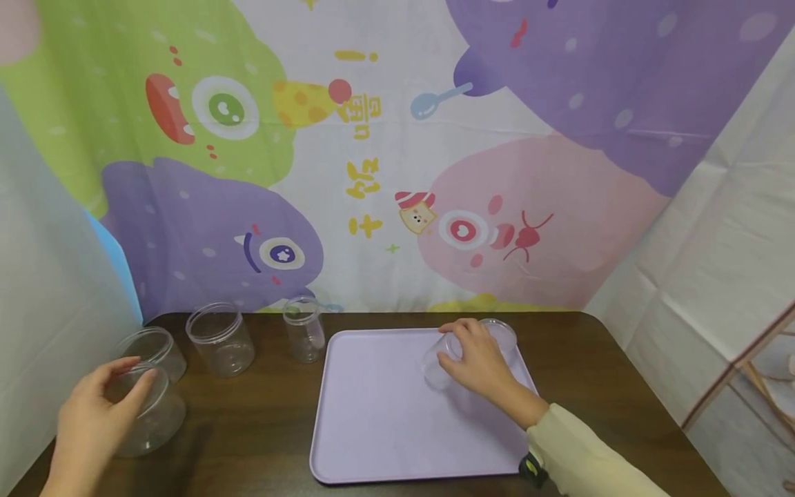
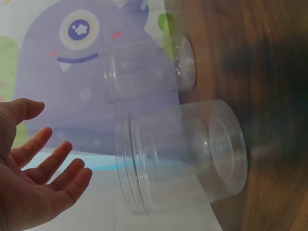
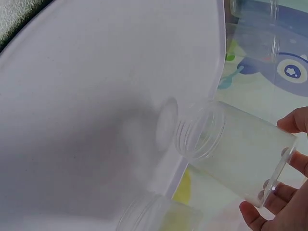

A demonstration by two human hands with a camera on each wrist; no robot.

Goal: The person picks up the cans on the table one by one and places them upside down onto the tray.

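Note:
My right hand (image 1: 478, 359) grips a clear plastic jar (image 3: 240, 149) by its base, fingertips spread around the edge. The jar is tilted, its threaded mouth pointing down at the lilac tray (image 1: 373, 428). Just beyond that hand, a second clear jar (image 1: 502, 337) stands on the tray with its threaded end down. On the left, my left hand (image 1: 99, 414) hovers with loosely bent fingers over the front clear jar (image 1: 152, 424). In the left wrist view, the fingers hold nothing and stay apart from the wide clear jar (image 2: 187, 159), which is upright.
Further upright clear jars stand along the left and back of the dark wooden table (image 1: 248, 442): a wide jar (image 1: 164, 355), another wide jar (image 1: 222, 345) and a narrow jar (image 1: 306, 335). A cartoon-printed cloth (image 1: 385, 276) hangs directly behind the table.

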